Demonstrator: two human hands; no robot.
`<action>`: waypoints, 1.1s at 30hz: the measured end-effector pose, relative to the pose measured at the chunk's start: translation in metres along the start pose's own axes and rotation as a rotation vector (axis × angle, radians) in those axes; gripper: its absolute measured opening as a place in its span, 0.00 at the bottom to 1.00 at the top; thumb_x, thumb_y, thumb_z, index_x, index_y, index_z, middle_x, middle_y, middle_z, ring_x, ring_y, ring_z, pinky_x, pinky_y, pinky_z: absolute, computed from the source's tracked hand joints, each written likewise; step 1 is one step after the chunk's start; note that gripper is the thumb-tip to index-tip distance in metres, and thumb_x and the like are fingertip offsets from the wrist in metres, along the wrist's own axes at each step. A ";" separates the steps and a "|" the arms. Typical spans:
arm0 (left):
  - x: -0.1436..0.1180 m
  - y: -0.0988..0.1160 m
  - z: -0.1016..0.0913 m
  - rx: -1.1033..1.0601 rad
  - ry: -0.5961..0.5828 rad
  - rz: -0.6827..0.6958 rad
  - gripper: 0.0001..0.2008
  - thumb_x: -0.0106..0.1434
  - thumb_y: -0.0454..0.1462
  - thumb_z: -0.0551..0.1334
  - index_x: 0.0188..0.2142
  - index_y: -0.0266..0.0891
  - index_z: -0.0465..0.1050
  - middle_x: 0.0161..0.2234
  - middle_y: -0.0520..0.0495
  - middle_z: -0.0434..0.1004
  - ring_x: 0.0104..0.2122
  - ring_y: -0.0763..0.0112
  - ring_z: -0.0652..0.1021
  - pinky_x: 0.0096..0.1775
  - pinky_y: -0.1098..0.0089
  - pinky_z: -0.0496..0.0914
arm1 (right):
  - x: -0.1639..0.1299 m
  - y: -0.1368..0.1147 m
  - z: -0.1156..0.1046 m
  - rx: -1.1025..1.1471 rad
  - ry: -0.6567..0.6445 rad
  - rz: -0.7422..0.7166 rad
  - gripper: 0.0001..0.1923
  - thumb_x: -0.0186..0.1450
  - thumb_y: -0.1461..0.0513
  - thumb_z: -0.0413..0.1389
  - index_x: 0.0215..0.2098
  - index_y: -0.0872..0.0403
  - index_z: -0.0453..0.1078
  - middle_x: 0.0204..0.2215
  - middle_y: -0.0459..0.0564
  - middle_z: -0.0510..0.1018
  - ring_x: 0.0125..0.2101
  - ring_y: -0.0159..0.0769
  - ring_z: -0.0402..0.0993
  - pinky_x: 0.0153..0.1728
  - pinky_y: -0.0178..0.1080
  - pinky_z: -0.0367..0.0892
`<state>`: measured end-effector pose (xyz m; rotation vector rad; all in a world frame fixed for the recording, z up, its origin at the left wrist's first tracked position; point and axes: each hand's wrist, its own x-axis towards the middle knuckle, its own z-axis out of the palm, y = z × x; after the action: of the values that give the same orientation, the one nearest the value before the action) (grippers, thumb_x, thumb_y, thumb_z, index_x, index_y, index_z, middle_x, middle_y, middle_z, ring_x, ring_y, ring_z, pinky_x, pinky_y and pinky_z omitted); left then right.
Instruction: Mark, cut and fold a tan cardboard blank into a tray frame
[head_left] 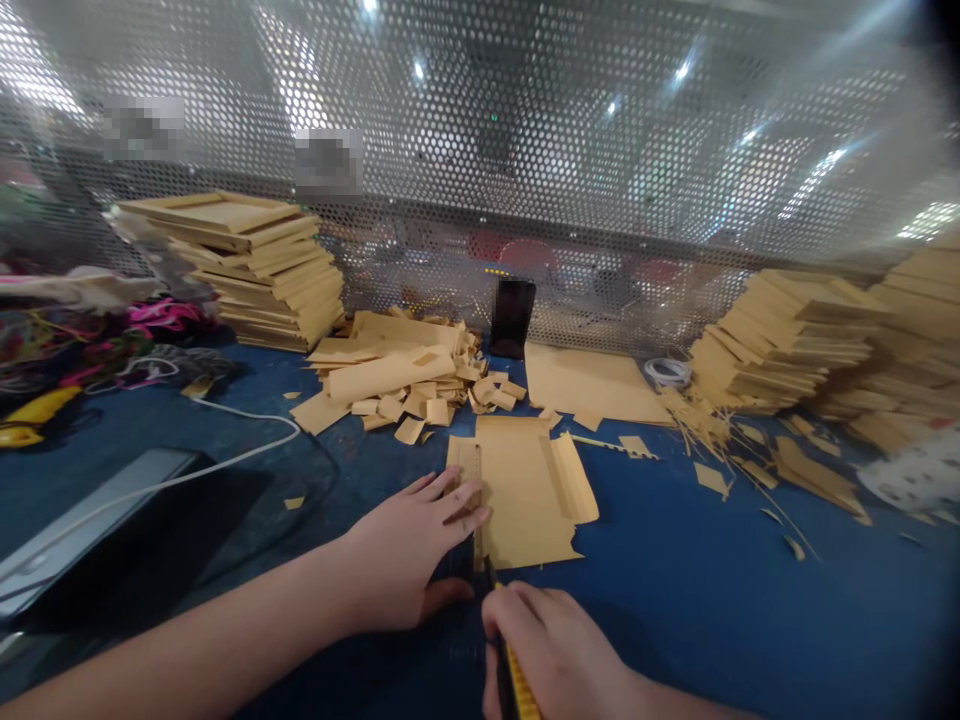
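Note:
A flat brown paper envelope blank (529,490) lies unfolded on the blue table (712,590) in front of me. My left hand (409,550) presses flat on a dark ruler (474,530) laid along the blank's left edge, fingers spread. My right hand (555,650) is closed around a yellow utility knife (517,690) at the ruler's near end, the blade tip by the paper's lower left corner.
Brown paper offcuts (397,380) are heaped behind the blank. Stacks of brown envelopes stand at the back left (255,265) and right (795,335). A dark phone (512,318) leans on the perforated metal screen. A black tray (97,530) and white cable (225,455) lie left.

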<state>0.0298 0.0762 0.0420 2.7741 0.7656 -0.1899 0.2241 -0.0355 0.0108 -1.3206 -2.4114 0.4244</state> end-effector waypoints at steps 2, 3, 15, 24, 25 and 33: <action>-0.002 -0.002 0.003 0.009 0.032 0.015 0.36 0.62 0.49 0.60 0.67 0.44 0.52 0.68 0.43 0.46 0.66 0.45 0.50 0.63 0.45 0.51 | 0.001 0.005 -0.006 -0.024 0.137 -0.032 0.03 0.58 0.65 0.52 0.31 0.53 0.60 0.24 0.45 0.69 0.22 0.32 0.64 0.23 0.35 0.55; -0.003 -0.003 0.004 0.013 0.050 0.024 0.36 0.62 0.50 0.60 0.67 0.45 0.53 0.68 0.43 0.47 0.66 0.45 0.50 0.63 0.45 0.51 | 0.002 0.008 -0.010 -0.052 0.209 -0.044 0.03 0.59 0.66 0.51 0.32 0.53 0.61 0.24 0.46 0.69 0.23 0.32 0.65 0.25 0.35 0.57; -0.011 -0.006 0.005 -0.055 0.225 0.291 0.17 0.62 0.39 0.60 0.51 0.40 0.70 0.56 0.44 0.70 0.56 0.61 0.69 0.59 0.58 0.61 | 0.006 0.046 -0.021 -0.026 0.094 -0.013 0.06 0.63 0.68 0.52 0.39 0.53 0.64 0.33 0.49 0.71 0.33 0.37 0.68 0.35 0.38 0.63; -0.007 -0.011 0.009 -0.029 0.268 0.386 0.07 0.65 0.36 0.57 0.39 0.39 0.73 0.53 0.43 0.70 0.53 0.61 0.72 0.56 0.59 0.65 | 0.005 0.050 -0.024 -0.025 0.058 -0.006 0.10 0.65 0.70 0.50 0.43 0.54 0.67 0.35 0.51 0.74 0.36 0.39 0.71 0.37 0.38 0.63; -0.007 -0.011 0.009 -0.027 0.264 0.383 0.07 0.65 0.36 0.57 0.39 0.39 0.73 0.52 0.43 0.70 0.52 0.61 0.72 0.56 0.59 0.66 | 0.005 0.050 -0.024 -0.019 0.057 -0.002 0.11 0.65 0.70 0.50 0.44 0.54 0.67 0.36 0.51 0.74 0.36 0.39 0.71 0.38 0.39 0.63; -0.007 -0.010 0.007 -0.039 0.240 0.371 0.12 0.64 0.36 0.58 0.46 0.40 0.72 0.49 0.42 0.71 0.49 0.60 0.73 0.53 0.58 0.67 | 0.008 0.044 -0.032 0.288 0.012 0.229 0.12 0.70 0.64 0.44 0.38 0.51 0.70 0.34 0.48 0.74 0.36 0.36 0.70 0.37 0.36 0.63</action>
<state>0.0181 0.0795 0.0343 2.8692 0.2847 0.2283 0.2670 -0.0025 0.0218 -1.4618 -2.0970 0.7898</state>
